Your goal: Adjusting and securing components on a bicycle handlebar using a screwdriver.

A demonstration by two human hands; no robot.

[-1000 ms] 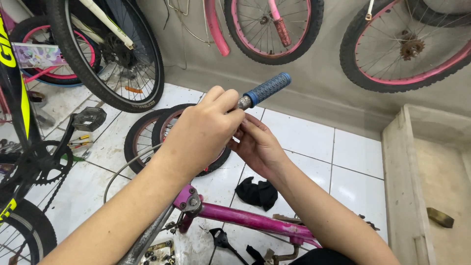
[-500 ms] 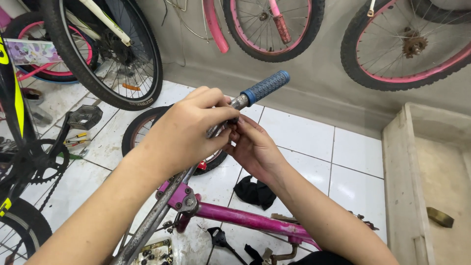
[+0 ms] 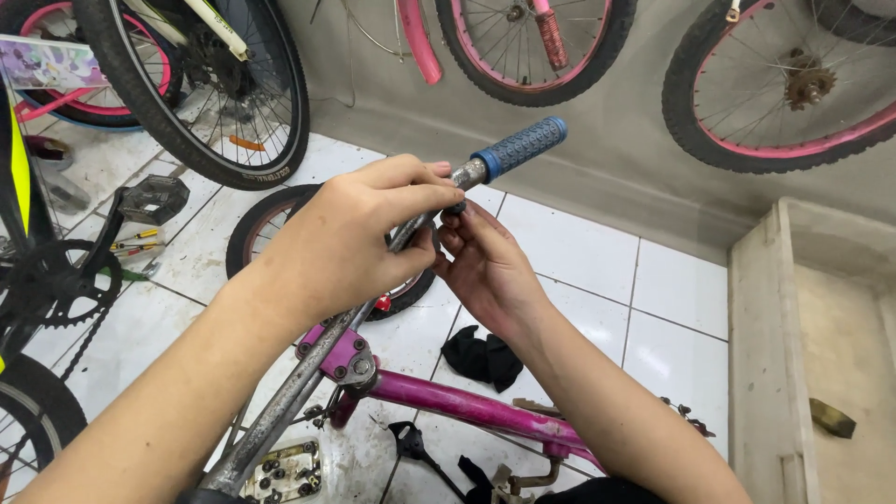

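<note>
Near the middle of the frame the left hand (image 3: 350, 238) is wrapped around a bare metal handlebar (image 3: 308, 373), fingers closed over the tube just below its blue rubber grip (image 3: 520, 147). The bar runs from the lower left of the frame up toward the upper middle, and the blue grip sticks out free beyond the fingertips, pointing to the upper right. The right hand (image 3: 485, 266) comes up from the lower right and meets the bar from underneath; its fingertips are pinched together on a small dark part (image 3: 455, 209) sitting on the tube just below the grip, touching the left hand's fingertips. What that part is cannot be made out.

Lower down, the bar passes through a pink stem clamp (image 3: 341, 353) joined to a pink bicycle frame tube (image 3: 467, 407) that runs toward the lower right. Behind the hands a small wheel with a dark tyre (image 3: 266, 219) lies on the white tiled floor (image 3: 579, 252). A black rag (image 3: 481, 357) lies on the tiles below the right wrist. At the left edge are a black chainring (image 3: 56, 280) and a pedal (image 3: 154, 198). A large black-tyred wheel (image 3: 210, 89) stands in the upper left, and pink-rimmed wheels (image 3: 793, 89) lean along the grey wall at the top. A wooden crate (image 3: 803, 373) fills the right edge.
</note>
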